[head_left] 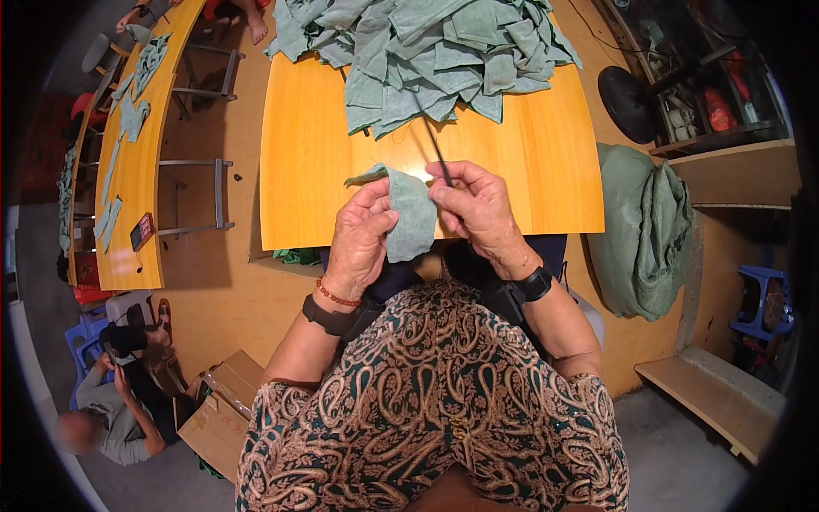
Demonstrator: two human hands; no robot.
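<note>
My left hand (pixel 365 230) pinches a small grey-green fabric piece (pixel 413 224) between thumb and fingers, over the near edge of the yellow table (pixel 307 162). One end of the fabric curls up to the left, and its rounded lower part hangs down. My right hand (pixel 476 205) grips a thin dark rod (pixel 436 143) that slants up toward the far side; its far tip is hard to make out against the cloth. The fingers of this hand are closed close to the fabric's right edge. A large heap of similar fabric pieces (pixel 426 55) covers the far part of the table.
At left, another yellow table (pixel 145 192) carries fabric strips (pixel 132 119). A seated person (pixel 119 418) is at lower left, beside a cardboard box (pixel 213 418). On the right are a bulky green sack (pixel 640 230), a round black base (pixel 627 104) and a blue stool (pixel 759 299).
</note>
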